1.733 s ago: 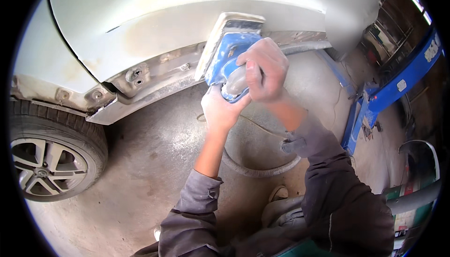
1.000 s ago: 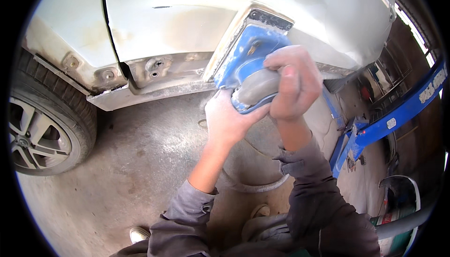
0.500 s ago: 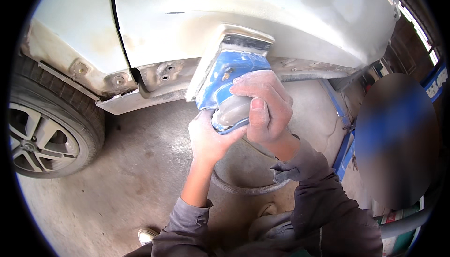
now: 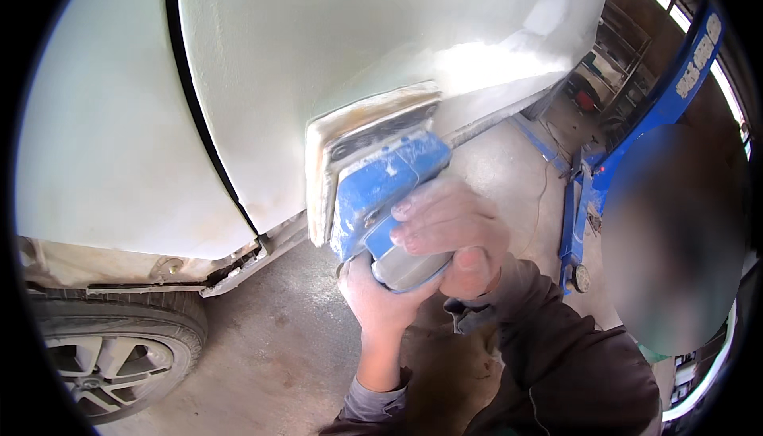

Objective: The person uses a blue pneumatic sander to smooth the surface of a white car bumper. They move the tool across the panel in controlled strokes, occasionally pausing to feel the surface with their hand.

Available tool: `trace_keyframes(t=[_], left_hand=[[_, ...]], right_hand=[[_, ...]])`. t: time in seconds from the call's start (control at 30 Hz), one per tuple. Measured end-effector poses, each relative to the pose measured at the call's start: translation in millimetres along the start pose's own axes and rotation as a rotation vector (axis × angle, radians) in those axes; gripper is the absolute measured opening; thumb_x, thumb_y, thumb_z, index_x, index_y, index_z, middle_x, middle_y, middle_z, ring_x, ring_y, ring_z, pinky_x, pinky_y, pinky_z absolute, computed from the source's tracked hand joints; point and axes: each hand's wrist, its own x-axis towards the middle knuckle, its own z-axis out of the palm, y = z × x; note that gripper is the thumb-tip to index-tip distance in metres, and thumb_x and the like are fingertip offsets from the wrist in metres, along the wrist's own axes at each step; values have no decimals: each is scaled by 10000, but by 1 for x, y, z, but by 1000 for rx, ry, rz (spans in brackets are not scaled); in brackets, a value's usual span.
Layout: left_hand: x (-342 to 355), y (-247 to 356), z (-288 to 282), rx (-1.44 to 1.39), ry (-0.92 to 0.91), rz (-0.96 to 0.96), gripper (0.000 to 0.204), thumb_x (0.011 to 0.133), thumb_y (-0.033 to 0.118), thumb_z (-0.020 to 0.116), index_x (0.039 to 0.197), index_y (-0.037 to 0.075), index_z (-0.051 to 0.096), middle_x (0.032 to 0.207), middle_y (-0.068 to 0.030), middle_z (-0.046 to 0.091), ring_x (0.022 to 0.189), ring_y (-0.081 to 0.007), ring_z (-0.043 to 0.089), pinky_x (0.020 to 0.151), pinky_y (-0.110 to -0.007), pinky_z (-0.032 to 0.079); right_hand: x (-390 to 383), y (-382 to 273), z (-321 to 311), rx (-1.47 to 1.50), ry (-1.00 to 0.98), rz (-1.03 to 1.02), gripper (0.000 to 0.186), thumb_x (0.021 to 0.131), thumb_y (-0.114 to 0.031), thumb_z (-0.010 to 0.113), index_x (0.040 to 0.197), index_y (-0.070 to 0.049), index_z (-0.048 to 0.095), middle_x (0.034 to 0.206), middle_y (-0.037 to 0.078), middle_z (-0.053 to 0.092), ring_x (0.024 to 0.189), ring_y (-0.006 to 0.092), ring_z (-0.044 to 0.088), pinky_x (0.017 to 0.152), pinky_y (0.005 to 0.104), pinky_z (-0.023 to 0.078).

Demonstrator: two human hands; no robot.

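Note:
A blue, dust-covered power sander (image 4: 385, 178) with a grey end is held by both of my hands. Its pale rectangular pad (image 4: 319, 174) lies against the lower part of a white car door (image 4: 318, 46). My left hand (image 4: 385, 297) wraps round the sander's near end from below, with most of its fingers hidden behind the tool. From the right, my right hand (image 4: 457, 233) closes over the top of the sander's body, fingers bent across it. Both hands are powdered with white dust.
At lower left stands a car wheel (image 4: 119, 356) below a second white panel (image 4: 87, 150). A bare sill (image 4: 262, 261) runs under the door. Blue lift post (image 4: 668, 94) and lift arm (image 4: 572, 229) stand at right, beside a blurred patch. Concrete floor (image 4: 270, 348) lies below.
The view has shifted, and the door fills more of it. The sander has tilted and sits higher on the door panel, covering less of the sill. Both hands keep their grip.

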Motion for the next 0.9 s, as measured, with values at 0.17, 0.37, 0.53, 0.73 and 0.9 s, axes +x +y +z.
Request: trace_keyframes(t=[0.17,0.37,0.53,0.73,0.9], left_hand=[[0,-32,11,94,91,64,649,511,436,897,923,2,645,808,-147,688,709,-308,687,683,-407,543],[32,12,91,-1414,-448,205,209,943,58,463,1139,42,534,1106,-14,618,1078,-67,536,944,-217,381],[52,-7,173,-376,-241,307,315,845,260,647,1023,6,602,881,-64,660,854,-138,615,757,-285,476],[64,-8,275,400,-107,100,669,638,442,860,983,-88,643,858,-222,705,809,-333,718,725,-391,553],[68,-7,304,373,-127,57,645,649,432,857,978,-80,643,858,-208,707,819,-320,712,742,-389,546]], right_hand=[[-30,8,-9,-89,22,22,265,902,-167,491,866,-13,704,848,107,705,840,279,693,736,373,566],[4,39,-45,248,182,-130,126,683,9,637,790,-53,661,791,52,665,847,254,682,692,325,565],[-23,86,-144,193,186,-160,142,668,2,618,780,-64,673,768,49,672,866,241,690,701,327,572],[-87,147,-263,31,296,-99,273,825,-135,466,869,37,673,820,140,700,841,310,680,768,399,546],[-100,160,-281,122,444,-48,313,862,-156,442,892,70,656,846,192,692,854,334,660,809,425,526]])
